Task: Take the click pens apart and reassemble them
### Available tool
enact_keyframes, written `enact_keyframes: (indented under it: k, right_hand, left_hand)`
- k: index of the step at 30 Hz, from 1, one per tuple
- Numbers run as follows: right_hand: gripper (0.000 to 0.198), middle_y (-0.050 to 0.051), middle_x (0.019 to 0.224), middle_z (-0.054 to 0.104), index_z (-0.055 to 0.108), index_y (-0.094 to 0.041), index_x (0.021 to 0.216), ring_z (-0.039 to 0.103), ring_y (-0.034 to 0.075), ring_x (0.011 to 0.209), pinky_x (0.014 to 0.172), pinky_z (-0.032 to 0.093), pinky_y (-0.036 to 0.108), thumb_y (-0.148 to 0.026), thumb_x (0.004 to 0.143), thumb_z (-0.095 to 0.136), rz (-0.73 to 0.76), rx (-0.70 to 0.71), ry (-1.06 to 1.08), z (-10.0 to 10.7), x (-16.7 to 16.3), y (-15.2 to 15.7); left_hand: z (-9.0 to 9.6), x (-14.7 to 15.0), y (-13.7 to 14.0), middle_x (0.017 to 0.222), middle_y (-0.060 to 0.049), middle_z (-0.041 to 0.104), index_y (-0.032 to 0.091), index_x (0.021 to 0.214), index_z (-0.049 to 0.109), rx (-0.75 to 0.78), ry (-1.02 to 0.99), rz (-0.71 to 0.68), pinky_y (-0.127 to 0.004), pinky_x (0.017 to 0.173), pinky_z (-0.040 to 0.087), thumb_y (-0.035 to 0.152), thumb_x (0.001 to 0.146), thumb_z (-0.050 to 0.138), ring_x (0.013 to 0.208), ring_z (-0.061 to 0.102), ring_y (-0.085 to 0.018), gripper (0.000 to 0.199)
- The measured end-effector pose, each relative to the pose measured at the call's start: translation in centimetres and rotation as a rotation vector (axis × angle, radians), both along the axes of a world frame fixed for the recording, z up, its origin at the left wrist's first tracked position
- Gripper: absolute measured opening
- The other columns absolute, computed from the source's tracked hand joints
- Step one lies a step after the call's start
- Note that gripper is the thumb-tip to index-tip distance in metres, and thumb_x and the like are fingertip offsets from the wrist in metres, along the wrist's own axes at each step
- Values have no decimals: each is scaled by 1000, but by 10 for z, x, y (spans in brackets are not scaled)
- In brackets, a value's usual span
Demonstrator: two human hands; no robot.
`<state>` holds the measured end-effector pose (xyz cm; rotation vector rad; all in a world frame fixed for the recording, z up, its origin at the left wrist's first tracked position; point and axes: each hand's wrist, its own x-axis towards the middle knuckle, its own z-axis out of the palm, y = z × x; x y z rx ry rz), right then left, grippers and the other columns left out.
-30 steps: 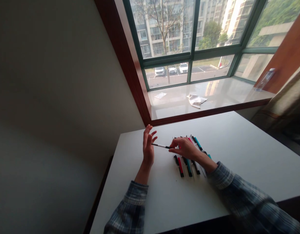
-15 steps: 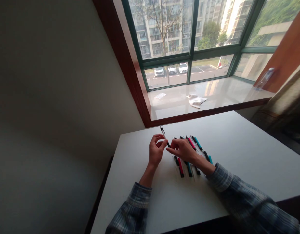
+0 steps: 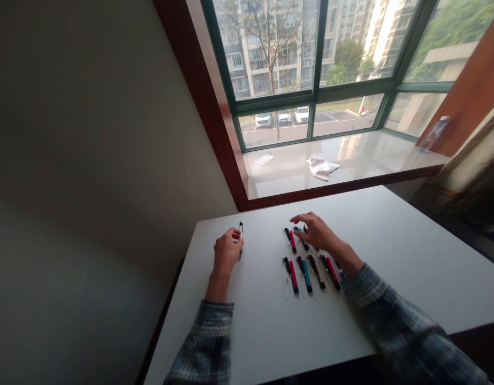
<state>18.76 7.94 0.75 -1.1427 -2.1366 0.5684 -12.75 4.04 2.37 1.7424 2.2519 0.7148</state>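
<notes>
Pen (image 3: 241, 228) lies just right of the left hand (image 3: 226, 250), grasped in its fingers, long axis toward the window (image 3: 317, 95); the right hand (image 3: 319, 233), farther away, hovers over other pens (image 3: 294, 276), fingers loosely parted.

Middle of pen (image 3: 241, 226) hidden behind left hand (image 3: 226, 251). Far-row pens (image 3: 293, 241) partly covered by right hand (image 3: 319, 232). Near row's right end (image 3: 343, 274) partly behind right sleeve (image 3: 407, 321). Thin slivers (image 3: 285, 286) too small to identify. Left sleeve (image 3: 200, 342), desk (image 3: 263, 331) cut off below.
</notes>
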Motion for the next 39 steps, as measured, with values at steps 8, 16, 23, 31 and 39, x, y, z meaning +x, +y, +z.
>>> enact_keyframes:
  k: [8,16,23,31,39]
  right_hand:
    - [67,9,129,67,55,-30,146,53,29,125,102,51,48,-27,83,78,162,-110,-42,-3,-1,-2]
    - [88,9,137,63,47,-31,153,48,31,131,109,47,51,-34,75,86,220,-149,-104,-4,3,-2]
    - [92,10,136,62,49,-32,152,48,31,132,110,46,51,-43,71,90,225,-175,-81,-1,5,-2]
    - [95,7,142,62,48,-33,153,46,32,133,111,46,51,-44,69,91,258,-177,-107,1,5,-4]
    - [92,8,137,66,52,-33,151,49,34,130,109,47,51,-38,68,92,245,-143,-119,-1,4,-3]
  left_hand:
    - [7,-12,-7,91,-5,79,24,89,69,-87,148,-1,-31,77,48,19,80,66,89,72,-25,11]
    - [9,-23,-8,97,-7,79,23,93,68,-112,171,45,-32,77,48,17,83,65,92,72,-26,12]
    - [10,-24,-8,94,-6,78,24,92,69,-115,161,36,-32,76,48,21,82,68,89,71,-25,10]
    - [7,-20,-6,110,-8,74,23,103,67,-28,194,31,-33,81,48,28,88,66,99,68,-26,16]
    - [10,4,-4,108,-4,73,26,102,70,108,141,-61,-32,81,49,28,91,61,91,67,-23,14]
